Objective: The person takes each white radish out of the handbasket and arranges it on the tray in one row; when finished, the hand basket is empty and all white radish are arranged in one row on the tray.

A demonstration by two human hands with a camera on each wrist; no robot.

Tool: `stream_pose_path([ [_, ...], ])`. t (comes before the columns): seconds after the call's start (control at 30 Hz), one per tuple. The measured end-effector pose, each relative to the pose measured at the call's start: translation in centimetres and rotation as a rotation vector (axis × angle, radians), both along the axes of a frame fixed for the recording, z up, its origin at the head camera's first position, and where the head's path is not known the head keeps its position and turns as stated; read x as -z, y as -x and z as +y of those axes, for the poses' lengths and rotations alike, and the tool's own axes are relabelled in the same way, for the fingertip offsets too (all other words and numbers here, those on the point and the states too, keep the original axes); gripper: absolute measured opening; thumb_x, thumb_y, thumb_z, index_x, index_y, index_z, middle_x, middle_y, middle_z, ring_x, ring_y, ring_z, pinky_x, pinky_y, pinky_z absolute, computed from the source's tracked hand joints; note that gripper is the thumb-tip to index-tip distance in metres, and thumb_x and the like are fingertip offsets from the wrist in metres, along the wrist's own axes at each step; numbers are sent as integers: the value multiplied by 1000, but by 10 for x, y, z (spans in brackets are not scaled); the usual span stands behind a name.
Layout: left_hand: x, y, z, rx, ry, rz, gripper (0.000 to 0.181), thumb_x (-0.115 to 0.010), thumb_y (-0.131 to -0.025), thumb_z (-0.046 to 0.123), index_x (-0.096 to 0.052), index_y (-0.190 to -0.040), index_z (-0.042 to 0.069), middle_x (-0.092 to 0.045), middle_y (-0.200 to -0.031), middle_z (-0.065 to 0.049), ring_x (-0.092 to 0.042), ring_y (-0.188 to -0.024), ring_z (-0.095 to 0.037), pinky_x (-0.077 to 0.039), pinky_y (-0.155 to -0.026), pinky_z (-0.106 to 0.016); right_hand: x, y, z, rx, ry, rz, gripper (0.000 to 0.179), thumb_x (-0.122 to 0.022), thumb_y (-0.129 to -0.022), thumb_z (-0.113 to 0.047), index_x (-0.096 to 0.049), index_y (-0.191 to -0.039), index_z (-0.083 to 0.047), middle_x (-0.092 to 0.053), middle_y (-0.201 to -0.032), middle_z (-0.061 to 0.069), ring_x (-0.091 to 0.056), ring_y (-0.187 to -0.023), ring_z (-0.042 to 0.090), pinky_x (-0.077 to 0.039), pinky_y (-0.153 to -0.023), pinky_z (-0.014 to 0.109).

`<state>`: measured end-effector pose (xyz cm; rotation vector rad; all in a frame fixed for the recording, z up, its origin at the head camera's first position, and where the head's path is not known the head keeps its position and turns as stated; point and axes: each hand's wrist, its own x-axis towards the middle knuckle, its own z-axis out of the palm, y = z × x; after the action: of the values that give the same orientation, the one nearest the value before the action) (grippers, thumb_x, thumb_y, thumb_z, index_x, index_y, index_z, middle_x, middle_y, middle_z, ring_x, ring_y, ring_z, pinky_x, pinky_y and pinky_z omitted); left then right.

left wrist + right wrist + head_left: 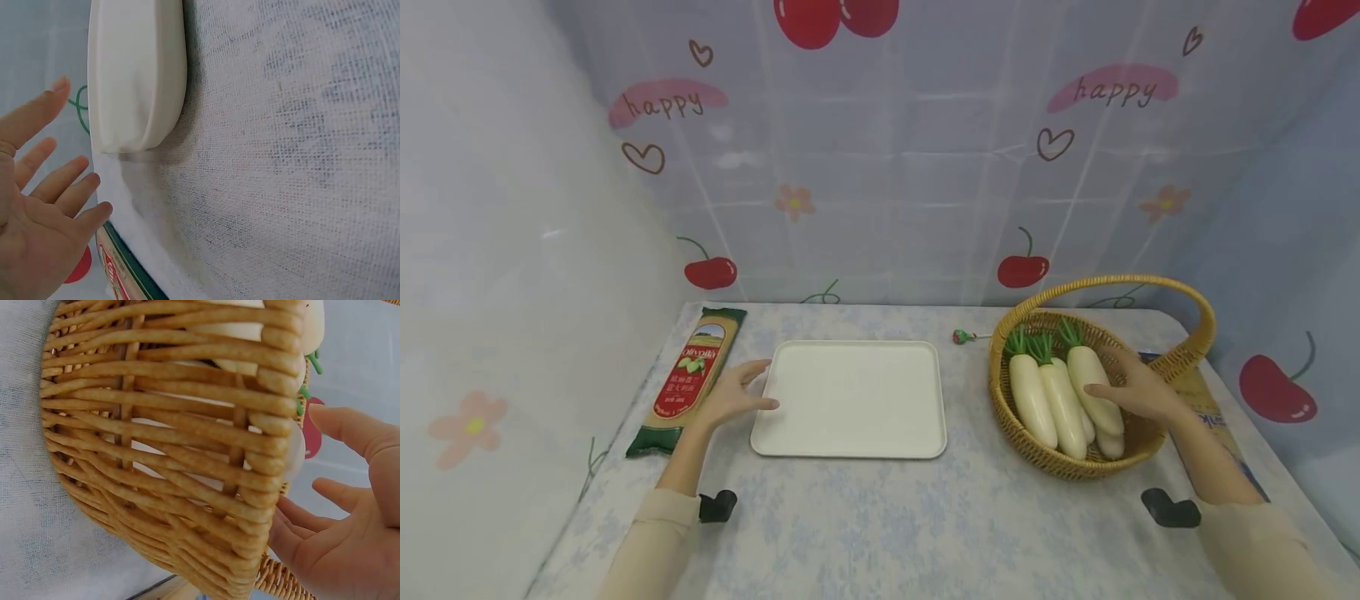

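A white rectangular tray (850,400) lies on the table. At its left edge is my left hand (737,396), thumb and fingers spread; in the left wrist view the left hand (56,206) holds nothing, close to the tray's corner (134,119). To the right stands a wicker basket (1052,462) with an arched handle, holding several white radishes with green tops. My right hand (1138,392) reaches inside its right rim, thumb over the rightmost radish (1093,379). In the right wrist view the right hand (344,519) has its fingers loosely extended, partly hidden behind the basket rim.
A pasta packet (692,375) with a red label lies left of the tray, beside my left forearm. A small lollipop (962,337) lies behind, near the basket. Another packet (1202,400) sits right of the basket, partly under my right arm. A printed curtain (880,208) hangs behind the table.
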<state>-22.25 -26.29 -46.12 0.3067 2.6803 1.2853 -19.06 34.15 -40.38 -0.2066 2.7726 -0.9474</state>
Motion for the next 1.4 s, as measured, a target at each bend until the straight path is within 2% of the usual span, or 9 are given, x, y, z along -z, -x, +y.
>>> stream_pose_path([
  [0.2, 1, 8, 0, 82, 128, -26, 82, -79, -73, 13, -36, -138, -12, -35, -141, -33, -34, -129, -50, -34, -104, -57, 1, 2, 0, -5, -9, -18, 88, -63, -90, -29, -10, -142, 17, -29, -128, 48, -38, -110, 61, -48, -76, 58],
  [0.3, 2, 11, -1, 120, 162, -35, 84, -81, -71, 14, -36, -138, -12, -34, -141, -34, -33, -129, -49, -31, -105, -58, 1, 3, 1, -2, -6, -28, 88, -64, -89, -28, -10, -142, 18, -29, -128, 49, -38, -111, 61, -50, -76, 57],
  [0.47, 6, 12, -4, 125, 186, -86, 89, -81, -72, 17, -32, -141, -9, -30, -145, -32, -27, -133, -48, -26, -108, -58, 1, 6, -1, -1, -24, -24, 87, -65, -88, -27, -13, -140, 20, -31, -127, 48, -41, -109, 60, -50, -75, 56],
  [0.63, 9, 13, -10, 138, 250, -145, 96, -81, -71, 19, -26, -146, -5, -26, -147, -30, -20, -135, -49, -22, -108, -61, 3, 12, -4, 4, -74, -19, 86, -66, -87, -29, -18, -137, 22, -34, -126, 47, -44, -107, 58, -49, -76, 56],
  [0.87, 3, 17, -13, 202, 234, -211, 100, -82, -69, 11, -22, -147, -4, -24, -148, -30, -18, -137, -48, -19, -109, -62, 4, 16, -3, 20, -81, -44, 89, -66, -87, -31, -17, -138, 22, -34, -125, 48, -44, -108, 58, -49, -77, 56],
  [1.1, 1, 18, -19, 218, 186, -271, 101, -81, -68, 7, -20, -147, -5, -19, -149, -30, -15, -138, -47, -20, -109, -60, 4, 18, -4, 24, -86, -32, 90, -68, -85, -32, -19, -138, 20, -39, -121, 46, -49, -102, 55, -51, -73, 52],
  [1.23, 1, 19, -20, 222, 172, -276, 99, -82, -68, 8, -23, -146, -5, -19, -150, -30, -15, -138, -47, -21, -109, -60, 4, 17, -5, 34, -83, -28, 90, -69, -84, -32, -19, -139, 19, -36, -125, 47, -47, -105, 57, -50, -75, 55],
  [1.4, 1, 22, -20, 228, 212, -264, 98, -84, -68, 11, -27, -146, -4, -21, -149, -31, -18, -136, -48, -23, -109, -58, 4, 14, -3, 25, -42, -31, 90, -68, -86, -30, -15, -140, 20, -28, -130, 48, -39, -111, 61, -47, -81, 61],
])
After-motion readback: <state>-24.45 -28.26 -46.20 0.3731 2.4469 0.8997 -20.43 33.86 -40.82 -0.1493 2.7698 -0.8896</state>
